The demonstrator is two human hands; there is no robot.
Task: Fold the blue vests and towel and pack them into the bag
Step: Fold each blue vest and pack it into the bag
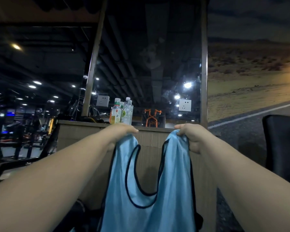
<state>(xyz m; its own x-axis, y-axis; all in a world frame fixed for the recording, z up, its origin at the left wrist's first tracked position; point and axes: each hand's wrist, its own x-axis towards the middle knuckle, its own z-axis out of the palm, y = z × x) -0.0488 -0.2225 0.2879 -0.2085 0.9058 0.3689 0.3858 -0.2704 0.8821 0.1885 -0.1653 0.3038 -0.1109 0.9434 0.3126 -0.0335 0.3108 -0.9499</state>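
A blue vest [141, 206] is held up for folding in a dim gym. Behind the vest, a tall framed mirror [149, 64] fills the wall and throws back ceiling lamps and weight racks. To the vest's right, a desert-road mural [251, 72] covers the next panel.

Directly behind the vest stands a wood-panelled surface [151, 139], its front showing through the deep neck opening. The vest hangs in front of the person, dark piping round neck and armholes, its hem out of frame below. It seems to be held high so that the cloth drops straight and the two sides can be matched before the first fold.

A black padded chair [281, 141] sits well to the vest's right. The left hand [122, 133] grips the top of one shoulder strap, fingers curled round the bunched cloth. The right hand [191, 136] pinches the other strap top the same way. The hands are apart and level, which looks meant to hold the garment square.

Drinks bottles [121, 111] stand together on the surface's top ledge, above and behind the vest's left strap and clear of the work. Two white wall sockets [185, 105] are fixed to the mirror above the vest.

Neither towel nor bag is in view, so the folding appears barely begun.
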